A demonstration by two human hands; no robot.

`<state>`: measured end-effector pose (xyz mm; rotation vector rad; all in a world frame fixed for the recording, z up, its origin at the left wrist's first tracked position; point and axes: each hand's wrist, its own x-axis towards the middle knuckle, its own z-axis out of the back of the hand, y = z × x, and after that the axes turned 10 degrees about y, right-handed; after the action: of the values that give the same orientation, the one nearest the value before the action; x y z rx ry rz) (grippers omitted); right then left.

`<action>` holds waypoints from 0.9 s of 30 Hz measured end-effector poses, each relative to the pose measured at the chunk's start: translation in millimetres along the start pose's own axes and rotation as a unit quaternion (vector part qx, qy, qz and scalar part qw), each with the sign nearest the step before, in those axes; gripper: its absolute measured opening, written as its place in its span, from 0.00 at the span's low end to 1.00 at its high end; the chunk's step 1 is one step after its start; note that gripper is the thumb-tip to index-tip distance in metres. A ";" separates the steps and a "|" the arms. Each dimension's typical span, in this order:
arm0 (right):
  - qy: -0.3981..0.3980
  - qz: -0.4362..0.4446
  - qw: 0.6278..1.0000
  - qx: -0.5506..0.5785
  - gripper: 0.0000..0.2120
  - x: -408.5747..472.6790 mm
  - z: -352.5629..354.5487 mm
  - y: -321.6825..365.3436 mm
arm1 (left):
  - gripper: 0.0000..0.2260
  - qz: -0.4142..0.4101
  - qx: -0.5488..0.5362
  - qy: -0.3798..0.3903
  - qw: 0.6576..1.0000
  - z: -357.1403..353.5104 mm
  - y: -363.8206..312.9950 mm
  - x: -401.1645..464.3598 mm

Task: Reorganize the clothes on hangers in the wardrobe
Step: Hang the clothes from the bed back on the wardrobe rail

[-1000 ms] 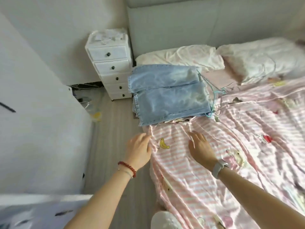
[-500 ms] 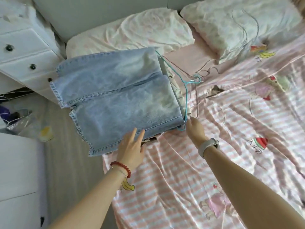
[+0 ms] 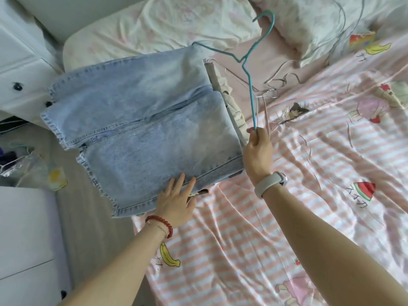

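Folded light-blue jeans (image 3: pixel 141 129) lie on top of a pile of clothes at the left edge of the bed, draped over a teal wire hanger (image 3: pixel 249 69). My right hand (image 3: pixel 257 151) grips the hanger's near corner and tilts it up, so its hook points toward the pillows. My left hand (image 3: pixel 176 202) rests flat with straight fingers on the near hem of the jeans. A beige garment (image 3: pixel 234 107) shows under the jeans' right edge. Several silver wire hangers (image 3: pixel 273 87) lie on the bed beyond it.
The bed has a pink striped cover (image 3: pixel 287 217) and two pillows (image 3: pixel 159 27) at the head. A white drawer unit (image 3: pixel 19 69) stands at the upper left. A white cabinet (image 3: pixel 26 239) is at the lower left, with a plastic bag (image 3: pixel 33 171) on the floor between them.
I have leaned in closer to the pile. My right hand took hold of the teal hanger and raised it. My left hand moved from the bed cover onto the jeans' hem.
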<state>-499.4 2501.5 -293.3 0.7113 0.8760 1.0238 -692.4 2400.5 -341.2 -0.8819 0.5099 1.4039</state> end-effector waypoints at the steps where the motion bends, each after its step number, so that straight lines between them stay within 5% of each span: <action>1: -0.011 0.023 1.000 0.000 0.12 -4.2 -1.2 4.3 | 0.24 -0.008 -0.012 0.009 1.000 4.9 1.0 -1.9; 4: -0.036 0.090 0.995 0.006 0.16 -15.5 -4.9 21.4 | 0.23 -0.050 -0.087 -0.025 0.995 23.2 2.8 -17.1; 7: -0.040 0.124 0.991 0.011 0.23 -27.1 -2.4 42.5 | 0.21 -0.064 -0.151 -0.158 0.974 57.2 10.1 -43.1; 16: -0.003 0.302 0.953 0.037 0.17 -102.8 22.6 134.6 | 0.28 -0.081 -0.122 -0.498 0.855 220.4 24.5 -182.6; 22: 0.027 0.449 0.893 0.025 0.13 -148.0 48.3 196.3 | 0.26 -0.032 -0.045 -0.563 0.825 258.5 29.6 -273.2; 27: 0.016 0.537 0.843 -0.034 0.17 -178.2 57.1 224.1 | 0.11 -0.041 -0.016 -0.609 0.792 248.1 46.1 -339.9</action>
<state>-588.0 2411.9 -30.1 1.1630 0.4036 2.0514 -830.8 2378.4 58.2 0.1113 -0.5457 1.5822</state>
